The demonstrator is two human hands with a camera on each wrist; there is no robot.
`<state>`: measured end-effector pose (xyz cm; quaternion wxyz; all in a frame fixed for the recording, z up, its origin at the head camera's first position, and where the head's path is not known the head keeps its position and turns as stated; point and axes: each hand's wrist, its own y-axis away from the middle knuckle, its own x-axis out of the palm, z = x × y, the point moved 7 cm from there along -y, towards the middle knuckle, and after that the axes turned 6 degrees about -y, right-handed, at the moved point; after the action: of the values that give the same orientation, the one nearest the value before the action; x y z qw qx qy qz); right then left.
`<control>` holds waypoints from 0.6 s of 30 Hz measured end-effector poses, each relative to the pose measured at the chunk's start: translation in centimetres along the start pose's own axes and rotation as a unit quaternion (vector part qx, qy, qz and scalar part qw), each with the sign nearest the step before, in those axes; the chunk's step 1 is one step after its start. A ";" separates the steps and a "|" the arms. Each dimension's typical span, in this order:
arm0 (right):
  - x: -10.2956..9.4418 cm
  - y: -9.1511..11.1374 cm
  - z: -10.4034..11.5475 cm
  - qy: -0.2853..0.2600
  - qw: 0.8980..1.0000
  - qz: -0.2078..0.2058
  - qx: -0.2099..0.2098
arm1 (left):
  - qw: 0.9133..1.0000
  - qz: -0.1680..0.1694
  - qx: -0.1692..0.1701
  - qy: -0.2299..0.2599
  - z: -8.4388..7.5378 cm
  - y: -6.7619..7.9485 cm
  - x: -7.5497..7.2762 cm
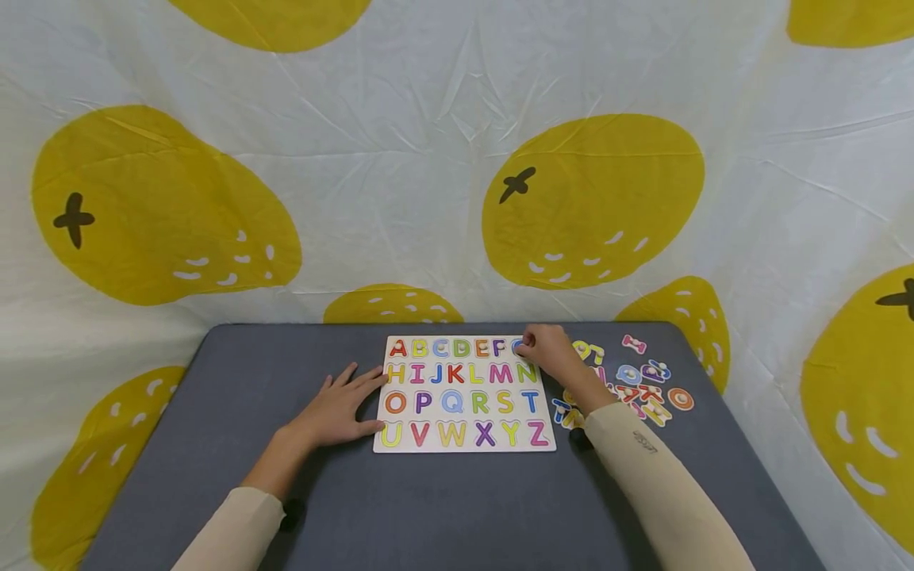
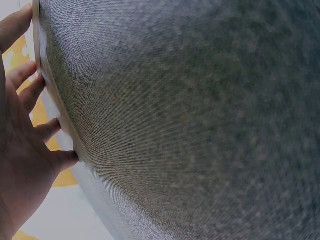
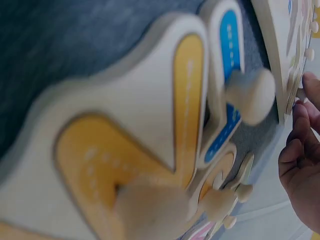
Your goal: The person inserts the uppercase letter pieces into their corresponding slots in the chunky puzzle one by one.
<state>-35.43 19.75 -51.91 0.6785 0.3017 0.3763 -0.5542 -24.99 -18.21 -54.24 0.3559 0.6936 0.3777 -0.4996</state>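
A white alphabet puzzle board (image 1: 464,450) lies on the table with coloured letters A to Z in rows. My left hand (image 1: 341,408) rests with fingers spread at the board's left edge, thumb and fingertips touching it; the left wrist view also shows these spread fingers (image 2: 32,92) along the edge. At the top right corner my right hand (image 1: 548,349) pinches the knob of the blue letter G piece (image 1: 517,346), partly covered by the fingers. In the right wrist view, thumb and finger of the right hand (image 3: 305,145) meet on a small wooden knob (image 3: 301,94). Letters A to F in the top row show knobs.
Loose knobbed letter pieces lie in a scattered pile right of the board, among them an orange O (image 1: 681,399) and a pink I (image 1: 633,343). My right forearm crosses part of them. The grey table (image 1: 428,507) ends at a patterned cloth (image 1: 400,198) behind.
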 end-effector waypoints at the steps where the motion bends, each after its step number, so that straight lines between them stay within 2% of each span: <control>1: 0.0 0.0 0.0 -0.001 1.000 -0.003 0.002 | 1.000 0.000 0.000 0.000 0.0 0.0 0.0; 9: 0.7 -0.2 -0.1 -0.008 1.000 -0.010 0.026 | 1.000 0.001 -0.001 -0.001 0.0 0.0 0.0; 15: 0.0 0.1 -0.4 -0.045 0.998 0.006 0.032 | 1.000 -0.004 0.001 0.000 0.0 0.1 -0.1; 18: -0.5 0.4 -0.9 -0.058 0.998 0.000 0.020 | 1.000 -0.003 0.000 -0.001 0.0 0.1 -0.1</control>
<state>-35.23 20.83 -51.98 0.6934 0.2824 0.3249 -0.5778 -24.92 -18.26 -54.16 0.3545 0.6922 0.3797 -0.5011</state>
